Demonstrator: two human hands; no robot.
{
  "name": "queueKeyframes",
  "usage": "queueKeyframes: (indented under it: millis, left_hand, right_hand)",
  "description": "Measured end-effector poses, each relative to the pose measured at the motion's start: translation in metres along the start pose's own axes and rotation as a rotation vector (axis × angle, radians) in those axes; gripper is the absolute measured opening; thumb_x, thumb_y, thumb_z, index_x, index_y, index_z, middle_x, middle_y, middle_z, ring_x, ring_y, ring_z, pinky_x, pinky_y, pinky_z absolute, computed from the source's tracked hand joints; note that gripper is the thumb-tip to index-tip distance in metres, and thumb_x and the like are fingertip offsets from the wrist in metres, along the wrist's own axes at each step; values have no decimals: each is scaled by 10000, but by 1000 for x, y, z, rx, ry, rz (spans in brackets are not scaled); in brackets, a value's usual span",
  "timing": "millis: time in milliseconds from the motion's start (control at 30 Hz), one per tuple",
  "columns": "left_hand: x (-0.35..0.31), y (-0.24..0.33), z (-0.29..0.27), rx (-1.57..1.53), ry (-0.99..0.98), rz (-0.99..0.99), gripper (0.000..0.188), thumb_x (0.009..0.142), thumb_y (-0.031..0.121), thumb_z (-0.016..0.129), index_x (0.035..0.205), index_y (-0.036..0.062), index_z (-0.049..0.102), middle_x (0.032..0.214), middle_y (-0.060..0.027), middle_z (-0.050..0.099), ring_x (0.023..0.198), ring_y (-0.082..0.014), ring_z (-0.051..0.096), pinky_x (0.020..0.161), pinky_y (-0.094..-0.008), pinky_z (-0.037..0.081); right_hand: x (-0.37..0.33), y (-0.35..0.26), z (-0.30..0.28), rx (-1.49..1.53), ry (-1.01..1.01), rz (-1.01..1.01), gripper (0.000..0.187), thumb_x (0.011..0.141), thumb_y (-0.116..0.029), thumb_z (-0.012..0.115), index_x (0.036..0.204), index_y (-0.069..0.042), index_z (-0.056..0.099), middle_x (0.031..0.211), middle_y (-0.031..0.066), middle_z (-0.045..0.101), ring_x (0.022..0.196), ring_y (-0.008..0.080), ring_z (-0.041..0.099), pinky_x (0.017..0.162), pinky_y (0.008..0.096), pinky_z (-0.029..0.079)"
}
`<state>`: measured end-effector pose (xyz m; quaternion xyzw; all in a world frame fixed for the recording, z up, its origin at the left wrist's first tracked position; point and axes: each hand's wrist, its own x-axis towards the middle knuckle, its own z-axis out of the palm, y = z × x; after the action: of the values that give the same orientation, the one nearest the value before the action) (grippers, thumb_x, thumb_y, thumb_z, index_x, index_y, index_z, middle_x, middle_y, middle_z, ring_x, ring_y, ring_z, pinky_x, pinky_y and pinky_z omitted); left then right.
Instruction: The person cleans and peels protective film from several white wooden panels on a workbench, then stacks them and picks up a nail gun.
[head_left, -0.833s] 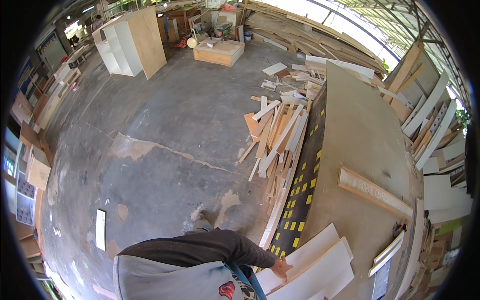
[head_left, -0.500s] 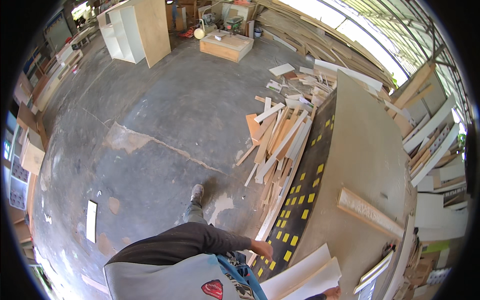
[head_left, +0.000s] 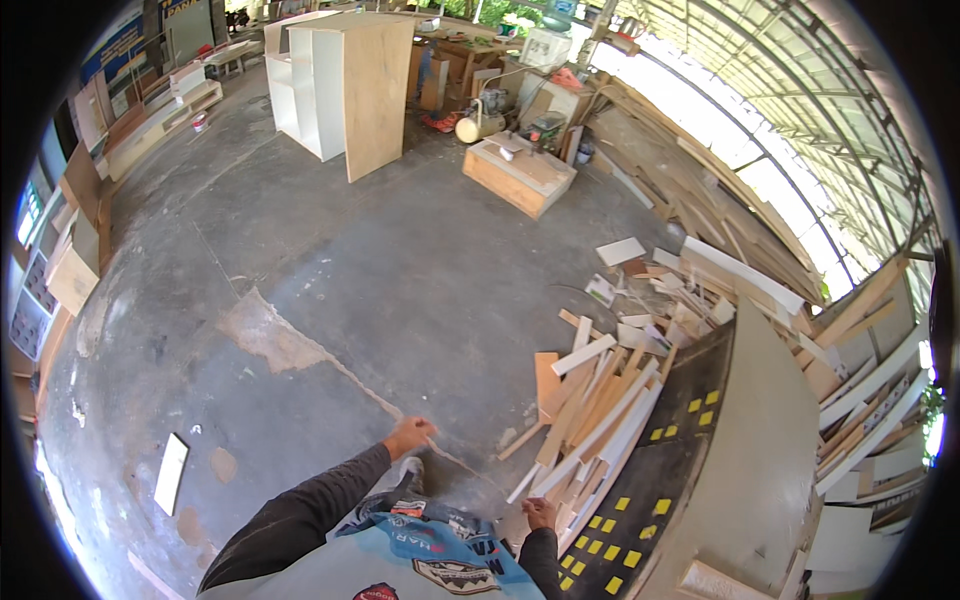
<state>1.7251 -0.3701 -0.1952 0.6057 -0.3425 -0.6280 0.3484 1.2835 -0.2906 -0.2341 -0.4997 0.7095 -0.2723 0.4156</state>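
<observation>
My left hand (head_left: 410,436) is out in front of my body over the grey floor, with nothing visible in it and its fingers loosely apart. My right hand (head_left: 540,513) hangs beside the lower end of the pile of wooden strips (head_left: 590,410), its thumb apart from half-bent fingers. No held thing shows in it. Right of that hand lies a black sheet (head_left: 690,375) with yellow squares, along the edge of a large greyish-brown panel (head_left: 755,440). One of my shoes (head_left: 411,466) shows below my left hand.
A low wooden box (head_left: 515,180) bearing tools stands ahead, near an air compressor (head_left: 480,126). Farther left is a tall cabinet (head_left: 375,100). Long boards (head_left: 690,165) are heaped at the far right. A white strip (head_left: 171,474) lies on the floor (head_left: 330,260) at left.
My view has swung up and away from the panel. My right hand has left the white boards at the panel's near end. My left hand has moved off the black sheet to over the floor.
</observation>
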Motion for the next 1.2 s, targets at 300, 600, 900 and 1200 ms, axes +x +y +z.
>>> queueKeyframes:
  millis: [300, 600, 900, 1200]
  left_hand:
    - [119, 132, -119, -226, 253, -92, 303, 938, 303, 665, 1107, 53, 683, 952, -45, 707, 814, -183, 711, 702, -314, 528]
    - [274, 9, -257, 643, 561, -54, 264, 815, 305, 700, 809, 53, 776, 776, -138, 744, 747, -238, 736, 689, -354, 573]
    - [319, 95, -259, 1215, -37, -319, 229, 863, 283, 667, 1040, 164, 751, 931, -69, 758, 814, -259, 745, 683, -474, 573]
    - [520, 190, -375, 1129, -52, -566, 213, 876, 286, 654, 1020, 169, 760, 935, -71, 757, 836, -283, 736, 681, -480, 569]
  right_hand:
    - [105, 27, 81, 154, -61, 636, 133, 855, -62, 705, 927, 49, 716, 807, 165, 731, 626, 240, 707, 507, 334, 540]
    - [387, -118, 154, -643, -148, 58, 312, 912, -313, 633, 1015, -32, 721, 1011, 177, 741, 878, 325, 733, 728, 469, 585]
    - [768, -442, 245, -389, -111, -157, 318, 810, -294, 617, 840, -13, 761, 774, 194, 725, 785, 341, 729, 759, 428, 557]
    - [939, -559, 374, -477, -237, -328, 293, 817, -343, 637, 856, -95, 787, 792, 167, 739, 778, 333, 730, 731, 445, 557]
